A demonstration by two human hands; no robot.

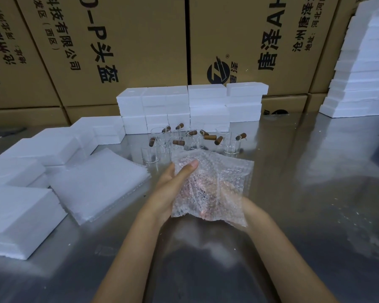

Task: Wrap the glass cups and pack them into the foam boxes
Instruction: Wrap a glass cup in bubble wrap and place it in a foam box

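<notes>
While the left hand (173, 182) grips the bubble wrap (212, 184), right grip unclear.

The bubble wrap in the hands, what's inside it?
Through the bubble wrap, held by the left hand, only blurred pinkish and dark shapes show. A cup cannot be confirmed; the right hand is mostly covered.

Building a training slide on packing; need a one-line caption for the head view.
Both hands, left hand and right hand, hold bubble wrap before glass cups and foam boxes.

Left carton (109, 47): "科技有限公司", "(西区)", "头盔", printed sideways.
Right carton (249, 40): "唐泽", "沧州", round logo, printed sideways.
</notes>
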